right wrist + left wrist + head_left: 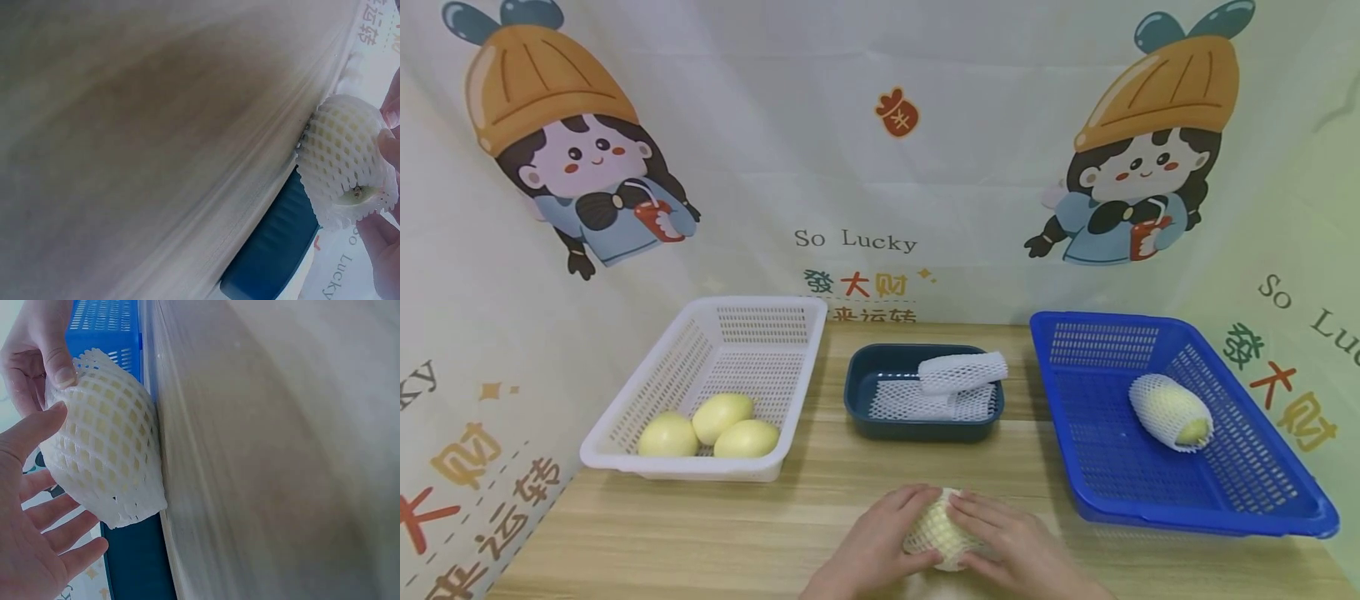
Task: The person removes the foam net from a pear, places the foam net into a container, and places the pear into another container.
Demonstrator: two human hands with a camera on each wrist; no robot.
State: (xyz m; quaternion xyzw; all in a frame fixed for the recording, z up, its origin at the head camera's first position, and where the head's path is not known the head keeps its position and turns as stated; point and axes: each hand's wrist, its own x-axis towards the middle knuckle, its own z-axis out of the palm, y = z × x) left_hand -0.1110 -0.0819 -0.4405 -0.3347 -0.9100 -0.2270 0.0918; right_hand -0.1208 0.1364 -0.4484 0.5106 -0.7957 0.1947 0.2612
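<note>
A pale yellow melon (945,533) in a white foam net sleeve sits between both hands at the table's front. My left hand (876,537) is on its left side; in the left wrist view the thumb touches the net and the other fingers are spread, fairly straight. From the right, my right hand (1018,542) holds the netted melon between thumb and fingers. The sleeve (103,444) covers most of the fruit, and one end of the melon (356,195) shows through the net's opening in the right wrist view.
At the left, a white basket (808,367) holds three bare yellow melons (722,417). A dark teal tray (887,429) behind the hands contains white foam nets (962,372), one overhanging its rim. On the right, a blue basket (1090,433) holds one netted melon (1165,408). A printed cloth hangs behind.
</note>
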